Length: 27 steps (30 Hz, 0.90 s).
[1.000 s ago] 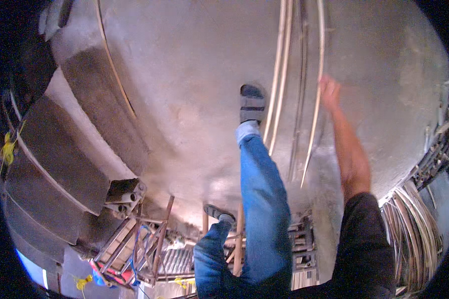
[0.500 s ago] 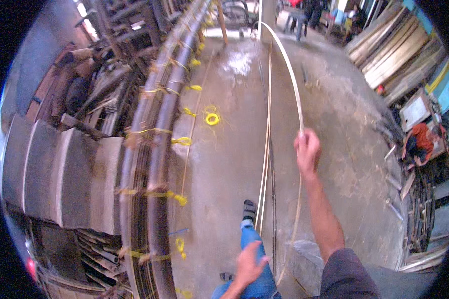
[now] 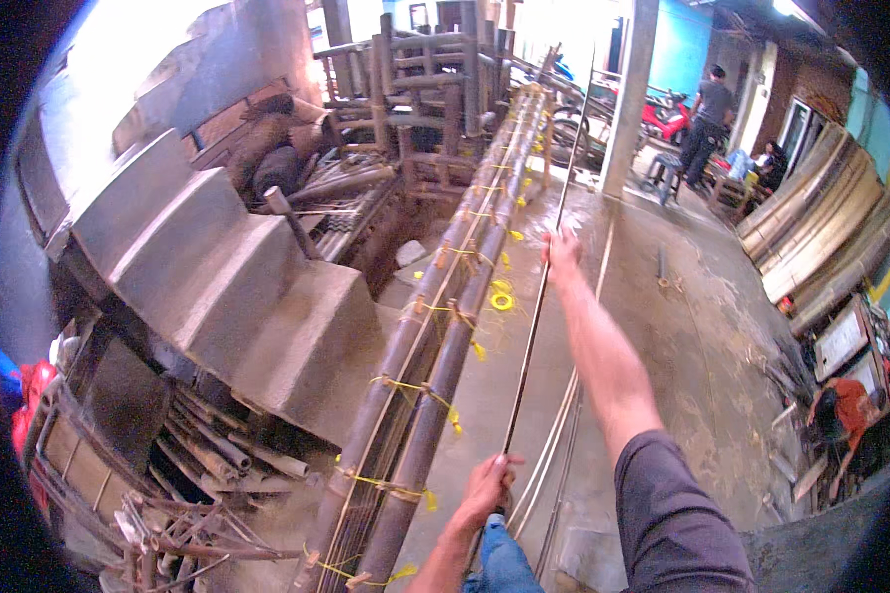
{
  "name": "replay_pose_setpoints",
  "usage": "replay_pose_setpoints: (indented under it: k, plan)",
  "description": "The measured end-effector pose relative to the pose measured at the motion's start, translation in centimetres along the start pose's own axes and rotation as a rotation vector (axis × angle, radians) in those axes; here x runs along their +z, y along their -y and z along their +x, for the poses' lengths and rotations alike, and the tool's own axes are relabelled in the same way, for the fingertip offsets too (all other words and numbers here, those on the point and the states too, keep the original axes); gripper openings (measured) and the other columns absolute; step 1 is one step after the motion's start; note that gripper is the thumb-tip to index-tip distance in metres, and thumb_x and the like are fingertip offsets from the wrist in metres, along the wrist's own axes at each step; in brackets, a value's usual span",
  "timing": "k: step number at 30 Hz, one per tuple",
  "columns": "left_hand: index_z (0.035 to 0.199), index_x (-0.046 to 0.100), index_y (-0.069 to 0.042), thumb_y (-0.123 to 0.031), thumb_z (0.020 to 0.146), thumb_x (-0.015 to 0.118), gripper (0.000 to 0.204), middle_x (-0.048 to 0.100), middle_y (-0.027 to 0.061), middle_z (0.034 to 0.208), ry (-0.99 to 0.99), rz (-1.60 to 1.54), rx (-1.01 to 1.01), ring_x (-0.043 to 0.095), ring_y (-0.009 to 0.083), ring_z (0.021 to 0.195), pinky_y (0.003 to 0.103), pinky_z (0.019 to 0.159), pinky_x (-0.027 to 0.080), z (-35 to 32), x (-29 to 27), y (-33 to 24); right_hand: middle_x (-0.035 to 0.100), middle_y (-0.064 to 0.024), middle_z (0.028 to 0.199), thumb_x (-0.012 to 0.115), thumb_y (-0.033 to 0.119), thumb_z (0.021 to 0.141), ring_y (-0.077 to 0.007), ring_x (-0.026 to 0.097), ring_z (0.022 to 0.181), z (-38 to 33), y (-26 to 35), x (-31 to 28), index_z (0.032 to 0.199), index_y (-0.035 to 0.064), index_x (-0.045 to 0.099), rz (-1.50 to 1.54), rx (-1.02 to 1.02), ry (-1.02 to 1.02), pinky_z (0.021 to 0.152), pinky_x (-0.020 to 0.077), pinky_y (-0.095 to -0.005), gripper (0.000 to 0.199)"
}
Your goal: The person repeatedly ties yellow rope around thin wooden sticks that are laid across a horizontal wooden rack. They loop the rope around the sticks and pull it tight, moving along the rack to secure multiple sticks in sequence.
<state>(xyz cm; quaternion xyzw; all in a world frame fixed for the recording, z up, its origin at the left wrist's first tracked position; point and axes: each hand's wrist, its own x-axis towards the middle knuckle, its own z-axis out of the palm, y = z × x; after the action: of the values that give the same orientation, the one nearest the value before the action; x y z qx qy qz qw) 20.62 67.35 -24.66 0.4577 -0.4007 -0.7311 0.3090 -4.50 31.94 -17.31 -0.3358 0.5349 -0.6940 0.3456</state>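
Observation:
A long, thin bamboo strip, dark on the side that shows, runs slantwise between my hands and on toward the back. My right hand, arm stretched forward, is closed round it. Lower down, close to my knee, my left hand pinches the same strip. Just left of the strip lies a long frame of two brown bamboo poles, with thin slats between them. Yellow string ties bind the frame at intervals. Other pale strips lie on the floor to the right of my left hand.
A yellow string roll lies on the floor beside the frame. Concrete steps rise at left, near stacked pipes. A pillar stands ahead; a person stands beyond it. Split bamboo leans at right.
My view has swung left and upward. My left hand, free before, has closed on the strip. The strip, bowed earlier, now runs straight between both hands.

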Motion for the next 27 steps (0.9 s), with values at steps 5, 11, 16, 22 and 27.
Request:
replay_pose_setpoints:
  k: [5,11,16,22,27]
  plan:
    - [0.105,0.063,-0.005,-0.028,0.096,0.043,0.033,0.059,0.0048,0.070,-0.321,0.340,0.120,0.057,0.0164,0.061,0.031,0.058,0.046,-7.4,-6.3,4.1,0.060,-0.0003,0.064,0.055,0.002,0.083,-0.0077,0.052,0.049,-7.7,-6.2,5.9,0.115,0.0110,0.064,-0.269,-0.363,-0.341,0.043,0.0412,-0.0277,0.034]
    - [0.112,0.060,-0.006,-0.026,0.090,0.052,0.031,0.064,0.0148,0.101,-0.544,0.544,0.178,0.061,0.0282,0.089,0.039,0.079,0.048,-15.8,-7.4,-1.9,0.064,-0.0017,0.064,0.058,0.005,0.083,-0.0097,0.056,0.051,-13.7,-5.3,10.8,0.114,0.0090,0.064,-0.271,-0.074,-0.320,0.048,0.0460,-0.0291,0.032]
    - [0.113,0.061,-0.007,-0.024,0.091,0.049,0.030,0.066,0.0177,0.094,-0.639,0.709,0.195,0.064,0.0309,0.087,0.038,0.080,0.048,-19.7,-8.6,-5.5,0.066,-0.0047,0.070,0.059,0.006,0.083,-0.0132,0.061,0.053,-15.7,-6.6,12.7,0.119,0.0082,0.059,-0.238,0.174,-0.301,0.048,0.0495,-0.0279,0.036]
    - [0.115,0.059,-0.005,-0.027,0.092,0.048,0.033,0.064,0.0212,0.101,-0.715,0.741,0.068,0.061,0.0338,0.097,0.042,0.082,0.047,-26.0,-12.6,-6.2,0.067,-0.0045,0.083,0.060,0.016,0.085,-0.0132,0.064,0.074,-24.0,-2.7,10.6,0.113,0.0069,0.062,-0.328,0.359,0.142,0.059,0.0512,-0.0309,0.029]
    - [0.112,0.059,-0.002,-0.026,0.092,0.048,0.033,0.063,0.0242,0.095,-0.693,0.890,0.392,0.061,0.0384,0.093,0.044,0.079,0.047,-31.7,-16.8,1.0,0.067,-0.0151,0.088,0.061,0.026,0.082,-0.0298,0.064,0.082,-32.7,-11.1,-7.7,0.097,0.0061,0.067,-0.891,-0.089,0.233,0.076,0.0497,-0.0383,0.026]
